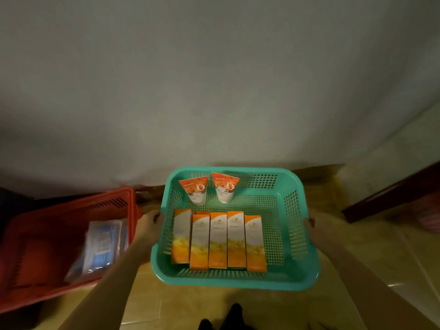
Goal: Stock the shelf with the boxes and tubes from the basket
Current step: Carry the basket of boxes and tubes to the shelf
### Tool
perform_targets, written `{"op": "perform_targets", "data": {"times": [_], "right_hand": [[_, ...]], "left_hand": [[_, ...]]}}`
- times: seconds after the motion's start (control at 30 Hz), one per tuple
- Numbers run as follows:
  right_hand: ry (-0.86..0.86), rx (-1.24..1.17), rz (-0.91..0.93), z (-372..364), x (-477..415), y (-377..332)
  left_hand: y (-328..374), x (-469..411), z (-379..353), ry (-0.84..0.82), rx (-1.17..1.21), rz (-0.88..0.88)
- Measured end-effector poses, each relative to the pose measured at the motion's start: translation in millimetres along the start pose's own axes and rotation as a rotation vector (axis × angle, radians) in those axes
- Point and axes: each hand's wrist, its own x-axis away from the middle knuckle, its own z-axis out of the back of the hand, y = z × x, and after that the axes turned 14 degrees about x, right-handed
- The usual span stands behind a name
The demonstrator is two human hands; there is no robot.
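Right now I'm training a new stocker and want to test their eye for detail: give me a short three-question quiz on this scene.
1. How many orange-and-white boxes lie in a row in the green basket?
2. True or false: the two orange tubes sit at the basket's far end, with their white caps pointing toward the boxes.
3. What are the left hand and the right hand doing? A) each grips a side rim of the basket B) each holds a tube C) both hang free

Key: 1. five; 2. true; 3. A
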Motion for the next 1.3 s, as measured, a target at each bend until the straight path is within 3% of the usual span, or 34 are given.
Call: {"op": "perform_targets", "data": {"times": [0.27,0.5,0.9,1.13,1.3], "right_hand": [[0.020,-0.024,-0.130,177.3,156.6,-8.1],[0.099,-0.162,-0.235,255.9,279.0,23.5],[0.303,-0.288,-0.723,222.6,519.3,97.6],[0.405,-0.500,-1.023,154.6,679.0,123.1],[0.469,-0.580,-1.225,99.1,786.7,127.2]], "left_hand": [[157.1,121.9,90.3,-0.088,-0.117,-0.064],[248.6,193.3,112.7,-0.268,-0.171,-0.213],[316.3,310.8,42.0,-0.716,-0.370,-0.598],[293.7,418.3,-6.9,-1.063,-0.517,-0.736],[254.4,508.0,-22.2,-1.210,-0.594,-0.829]]}}
